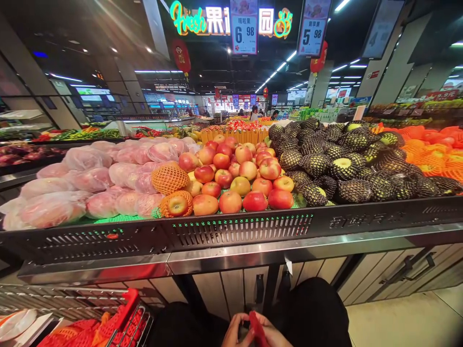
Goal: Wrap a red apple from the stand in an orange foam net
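Head view. Lower left, below the display counter's (224, 258) left front corner: shopping cart (133, 299) holding red and orange foam nets (77, 332). Above it, at the left end of the counter's front edge: film-wrapped pink fruit (97, 179) in heaps, wrapping in place on those visible.

Next, moving right along the front edge: two orange-netted apples (177, 204), one just behind the other. Beside them, near the middle of the front edge: bare apples (230, 202), many, without sleeves.

Below the middle of the front edge, between dark-clad legs (316, 313): left hand (233, 331), fingertips drawn together on a red piece (256, 327). Red piece is upright between the two hands, off the counter; material unclear. Right hand (270, 333) is closed on it from the other side.

Right of the apples: black-netted fruit (343, 166), nets on. Toward the counter's right end: orange-netted fruit (434, 152), likewise sleeved.

Progress, judged from present state: grip on red piece is made, both hands engaged; handling looks mid-way. Unfinished: the piece is not released or set down, and no fruit is visible inside it. Cannot tell whether it is folded or opened out; fingers cover part.
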The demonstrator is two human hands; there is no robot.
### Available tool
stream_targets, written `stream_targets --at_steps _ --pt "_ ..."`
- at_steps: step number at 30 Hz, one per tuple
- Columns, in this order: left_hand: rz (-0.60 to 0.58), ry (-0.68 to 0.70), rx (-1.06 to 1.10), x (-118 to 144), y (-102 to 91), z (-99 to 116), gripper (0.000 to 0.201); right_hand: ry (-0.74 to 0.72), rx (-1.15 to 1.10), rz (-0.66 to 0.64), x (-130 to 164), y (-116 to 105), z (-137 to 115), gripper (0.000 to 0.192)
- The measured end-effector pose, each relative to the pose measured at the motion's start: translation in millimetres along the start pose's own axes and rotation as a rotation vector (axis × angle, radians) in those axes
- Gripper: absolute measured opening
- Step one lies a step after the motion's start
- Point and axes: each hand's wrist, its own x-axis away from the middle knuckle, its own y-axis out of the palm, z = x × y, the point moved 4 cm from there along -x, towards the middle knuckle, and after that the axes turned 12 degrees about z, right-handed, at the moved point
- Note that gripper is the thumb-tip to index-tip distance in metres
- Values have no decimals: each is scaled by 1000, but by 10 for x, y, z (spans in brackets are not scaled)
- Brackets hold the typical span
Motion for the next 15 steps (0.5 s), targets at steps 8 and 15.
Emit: stream_targets --at_steps 8,15 --pt "47 50 -56 -52 -22 130 31 0 7 14 -96 -71 105 16" --pt "315 245 6 -112 -1010 1667 35 88 21 4 87 15 -24 32"
